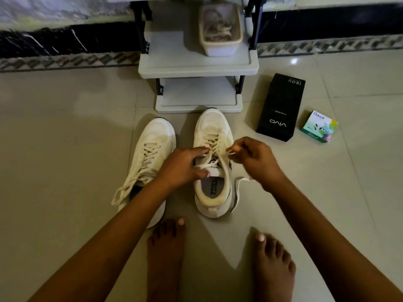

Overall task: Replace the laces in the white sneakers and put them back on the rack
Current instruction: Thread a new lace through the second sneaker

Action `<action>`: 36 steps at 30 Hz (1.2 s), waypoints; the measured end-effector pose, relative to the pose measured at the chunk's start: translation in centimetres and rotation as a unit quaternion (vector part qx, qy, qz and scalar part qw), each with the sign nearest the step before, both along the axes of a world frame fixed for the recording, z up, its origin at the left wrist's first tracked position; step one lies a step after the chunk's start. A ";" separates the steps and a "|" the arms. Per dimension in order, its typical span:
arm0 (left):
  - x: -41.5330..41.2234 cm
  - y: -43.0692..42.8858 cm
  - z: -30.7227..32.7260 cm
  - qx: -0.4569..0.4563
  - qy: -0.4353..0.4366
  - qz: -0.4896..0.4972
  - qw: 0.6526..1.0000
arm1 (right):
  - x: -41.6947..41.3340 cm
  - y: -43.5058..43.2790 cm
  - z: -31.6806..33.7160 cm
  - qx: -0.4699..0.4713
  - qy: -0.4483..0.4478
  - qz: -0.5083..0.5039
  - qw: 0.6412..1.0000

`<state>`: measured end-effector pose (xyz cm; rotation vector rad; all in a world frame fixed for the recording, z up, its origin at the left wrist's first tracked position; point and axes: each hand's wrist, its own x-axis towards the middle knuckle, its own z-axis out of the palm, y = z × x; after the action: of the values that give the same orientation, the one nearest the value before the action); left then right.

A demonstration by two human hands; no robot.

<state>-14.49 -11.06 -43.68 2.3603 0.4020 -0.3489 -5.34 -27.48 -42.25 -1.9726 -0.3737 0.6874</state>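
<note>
On the floor [65, 127] before the rack [196, 64], left hand [185, 164] grips a white sneaker [214, 127] as right hand [255, 160] pinches its lace [237, 190], seemingly mid-lacing; next, feed the top eyelet.

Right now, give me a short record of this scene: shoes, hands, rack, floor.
worked sneaker: on floor before rack, lace end loose
other sneaker: beside it, laced, untied
left hand: holds lace at tongue
right hand: fingers pinch lace
rack: holds tub, contents blurred
floor: black box, small green box
</note>
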 end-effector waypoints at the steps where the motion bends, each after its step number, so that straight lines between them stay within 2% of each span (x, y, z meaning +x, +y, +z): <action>1: 0.0 0.1 0.0 0.003 0.004 -0.003 1.000 | 0.4 -0.2 1.1 0.057 0.041 -0.029 0.997; 5: 0.5 0.3 0.1 0.031 0.022 -0.030 0.999 | 1.5 -0.7 4.5 0.247 0.167 -0.084 0.951; 7: 0.7 0.4 0.4 0.029 0.037 -0.040 0.998 | 1.0 -0.1 3.8 0.220 0.185 -0.090 0.954; 10: 0.8 0.6 0.6 0.019 0.048 -0.049 0.997 | -0.2 0.7 0.8 0.034 0.023 -0.042 0.998; 12: 0.9 0.7 0.7 0.012 0.051 -0.048 0.998 | -0.9 0.6 -0.8 -0.044 -0.096 0.012 0.994; 14: 0.9 0.8 0.8 0.010 0.049 -0.047 0.998 | -1.2 0.5 -1.4 -0.088 -0.202 0.073 0.973; 16: 0.9 0.8 0.7 0.006 0.048 -0.043 0.998 | -1.4 0.7 -1.5 -0.142 -0.288 0.145 0.936; 18: 0.9 0.7 0.7 0.000 0.050 -0.039 0.998 | -1.6 0.8 -1.1 -0.181 -0.334 0.191 0.905; 21: 0.9 0.7 0.7 -0.005 0.050 -0.038 0.998 | -1.0 0.9 -0.6 -0.221 -0.357 0.234 0.877; 22: 0.9 0.7 0.7 -0.006 0.052 -0.038 0.998 | -0.8 0.8 -0.6 -0.210 -0.338 0.237 0.886; 23: 0.9 0.7 0.7 -0.006 0.053 -0.038 0.998 | -0.5 0.7 -0.4 -0.175 -0.290 0.220 0.915; 25: 0.9 0.8 0.7 -0.004 0.054 -0.037 0.998 | 0.1 0.6 1.6 -0.053 -0.113 0.111 0.986; 26: 0.9 0.8 0.7 -0.003 0.054 -0.037 0.998 | 0.2 0.4 2.9 0.025 -0.018 0.043 0.999; 27: 0.9 0.8 0.7 -0.001 0.054 -0.036 0.998 | 0.6 0.1 4.0 0.090 0.033 -0.007 0.995; 28: 0.9 0.8 0.7 0.004 0.055 -0.039 0.998 | 1.0 -0.1 4.8 0.130 0.056 -0.032 0.989; 30: 0.9 0.8 0.7 0.015 0.056 -0.043 0.997 | 1.6 -0.2 5.7 0.162 0.079 -0.018 0.984; 32: 0.9 0.7 0.8 0.021 0.056 -0.042 0.997 | 1.6 0.2 5.4 0.198 0.146 -0.011 0.969; 34: 0.8 0.6 0.7 0.017 0.055 -0.036 0.998 | 1.0 0.7 4.2 0.148 0.158 -0.043 0.975; 36: 0.8 0.6 0.7 0.014 0.053 -0.032 0.998 | 0.3 0.9 2.3 0.025 0.034 -0.020 0.999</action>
<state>-13.72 -10.46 -43.01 2.3914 0.3848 -0.5037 -5.06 -26.54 -39.97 -1.8986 -0.3069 0.7109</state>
